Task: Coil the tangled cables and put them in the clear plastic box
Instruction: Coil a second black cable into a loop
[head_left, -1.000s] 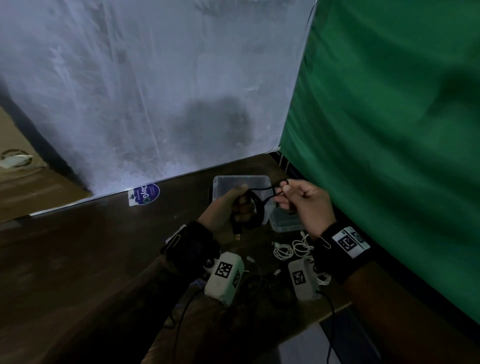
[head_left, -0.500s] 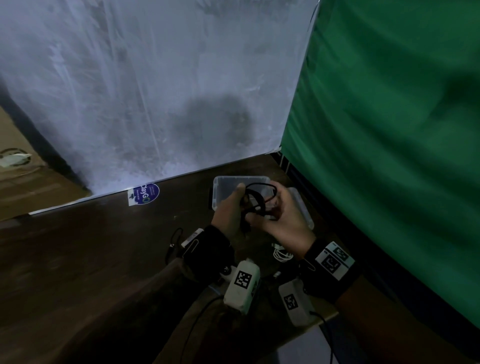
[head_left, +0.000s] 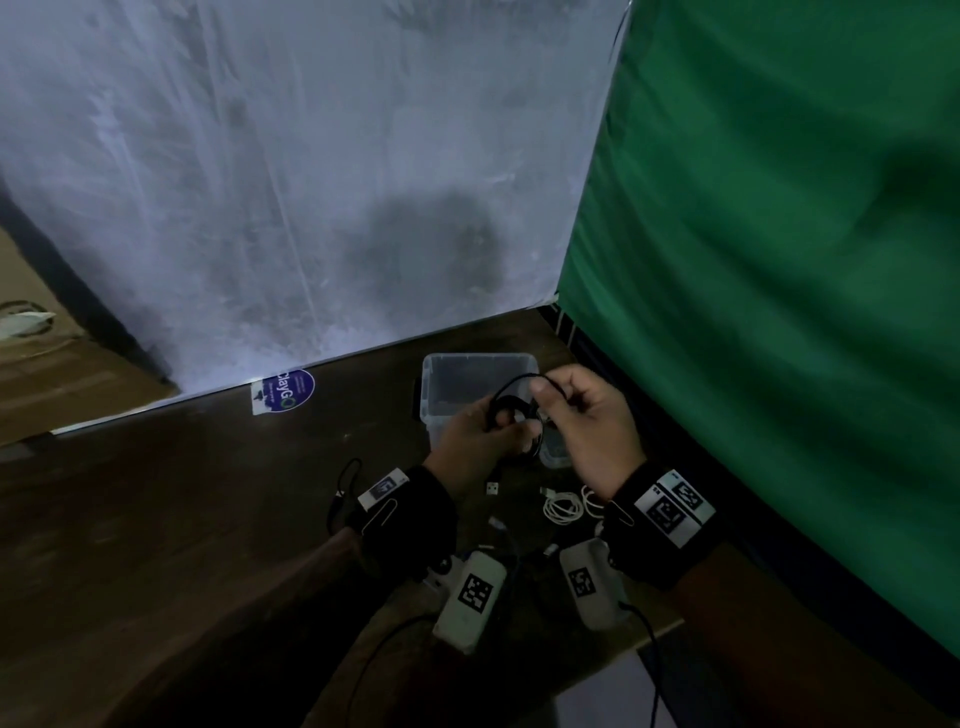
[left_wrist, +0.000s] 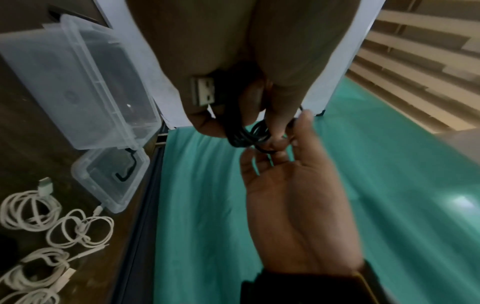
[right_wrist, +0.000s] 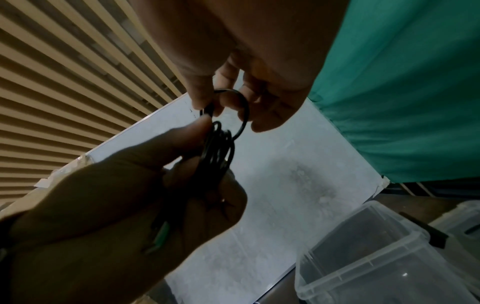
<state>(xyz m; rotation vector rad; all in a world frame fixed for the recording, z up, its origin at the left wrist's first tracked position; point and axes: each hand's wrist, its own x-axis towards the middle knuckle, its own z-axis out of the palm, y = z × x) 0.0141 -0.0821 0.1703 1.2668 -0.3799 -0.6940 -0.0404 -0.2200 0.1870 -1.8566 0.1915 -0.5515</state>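
Coiling step: left hand (head_left: 470, 434) grips black cable (head_left: 511, 410) coil, right hand (head_left: 587, 415) pinches last loop; next, drop into clear box (head_left: 467, 374) at tabletop's far edge.

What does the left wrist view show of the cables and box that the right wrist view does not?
Only the left wrist view shows the white cables lying on the table, the box lid beside the clear plastic box, and the black cable's USB plug.

Only the right wrist view shows the slatted ceiling on its left.

Both show the left hand gripping the coiled black cable while the right hand pinches its loose loop, the green cloth behind.
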